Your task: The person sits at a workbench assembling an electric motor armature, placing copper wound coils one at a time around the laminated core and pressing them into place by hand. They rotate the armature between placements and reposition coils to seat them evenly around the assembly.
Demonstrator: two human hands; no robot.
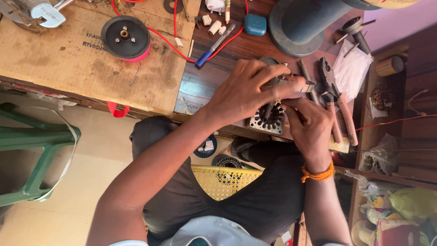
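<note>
Slotted metal stator core [268, 119] sits at near edge of dark wooden bench [207, 82], under both hands. Left hand [248, 91] curled over core top, fingers closed on small metal tool [296, 83]. Right hand [309, 125] pinches at core's right side; what it pinches, cannot tell. Pliers [334, 98] just right. Blue pen [215, 44] and black spool [125, 37] farther off.

Matt grey metal stator [268, 119]; rough brown cardboard sheet [86, 64]; dark glossy wooden desk [255, 48]; shiny white plastic bag [351, 68].

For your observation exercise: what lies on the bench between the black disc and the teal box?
In the head view, a blue pen and red wire lie between black disc and teal box.
</note>
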